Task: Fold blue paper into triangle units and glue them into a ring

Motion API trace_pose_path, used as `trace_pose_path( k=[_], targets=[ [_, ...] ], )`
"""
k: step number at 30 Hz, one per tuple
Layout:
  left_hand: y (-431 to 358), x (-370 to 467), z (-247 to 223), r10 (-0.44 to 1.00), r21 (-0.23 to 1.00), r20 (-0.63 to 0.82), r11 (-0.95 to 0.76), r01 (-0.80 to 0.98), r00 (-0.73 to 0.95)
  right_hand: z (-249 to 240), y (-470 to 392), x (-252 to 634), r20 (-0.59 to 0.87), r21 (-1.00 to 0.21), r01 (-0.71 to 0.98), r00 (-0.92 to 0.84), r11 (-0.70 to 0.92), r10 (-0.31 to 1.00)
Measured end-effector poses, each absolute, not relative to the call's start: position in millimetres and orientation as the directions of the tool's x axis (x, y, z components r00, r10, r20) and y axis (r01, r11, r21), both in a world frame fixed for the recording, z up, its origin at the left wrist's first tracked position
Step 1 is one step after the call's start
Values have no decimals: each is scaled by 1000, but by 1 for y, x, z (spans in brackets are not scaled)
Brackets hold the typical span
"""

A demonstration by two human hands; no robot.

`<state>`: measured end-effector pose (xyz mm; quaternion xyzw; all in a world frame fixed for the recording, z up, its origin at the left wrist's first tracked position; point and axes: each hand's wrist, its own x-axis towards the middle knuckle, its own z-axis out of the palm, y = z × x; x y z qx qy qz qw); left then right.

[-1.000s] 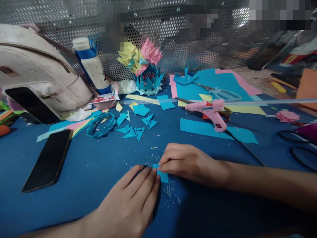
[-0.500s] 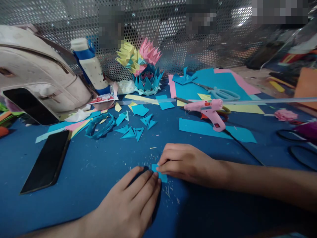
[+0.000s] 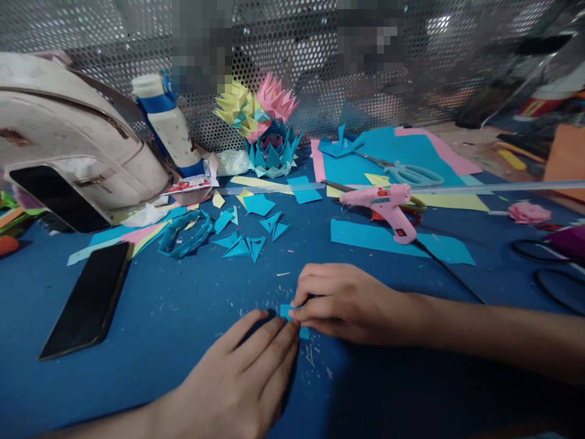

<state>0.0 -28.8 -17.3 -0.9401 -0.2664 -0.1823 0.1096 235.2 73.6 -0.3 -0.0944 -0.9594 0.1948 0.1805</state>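
A small piece of blue paper [image 3: 285, 310] lies on the blue tabletop in front of me, mostly covered by my fingers. My left hand [image 3: 249, 369] is stretched out palm down, its fingertips resting on the paper's lower left part. From the right, my right hand [image 3: 345, 303] has its thumb and curled fingers pinched together at the paper's upper edge. The fingertips of both hands meet over the sheet. Beyond them lie folded blue paper triangles [image 3: 239, 247], a blue paper ring [image 3: 185, 235] and a blue paper square [image 3: 259, 205].
A pink glue gun [image 3: 388, 207] rests over a blue paper strip [image 3: 434, 247]. Light-blue scissors [image 3: 414, 174] lie on coloured sheets. Paper flowers [image 3: 274, 149] stand at the back. To the left are a phone [image 3: 86, 299], a bottle [image 3: 169, 128] and a backpack [image 3: 68, 134].
My left fingertips have slid slightly right, closer to my right fingers, and more of the blue paper is covered. The surrounding things have stayed in place.
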Motion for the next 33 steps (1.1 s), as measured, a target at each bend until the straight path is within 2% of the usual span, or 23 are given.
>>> trace_pose_path(
  k=[7, 14, 18, 26, 33],
  targets=[
    [-26, 3, -10, 491, -51, 421, -827, 561, 762, -1, 78, 237, 326, -427, 76, -916, 901, 232],
    [-26, 1, -2, 500, -38, 382, -832, 553, 778, -6, 87, 241, 332, -214, 35, -937, 976, 107],
    [-25, 1, -1, 507, -25, 380, -831, 556, 774, -4, 86, 242, 286, -189, 86, -948, 978, 138],
    [-27, 1, -2, 520, 7, 384, -828, 560, 763, 1, 81, 233, 235, -246, 171, -945, 954, 229],
    [-26, 1, -1, 515, 19, 380, -835, 550, 769, 18, 77, 232, 128, -168, 195, -968, 966, 217]
  ],
)
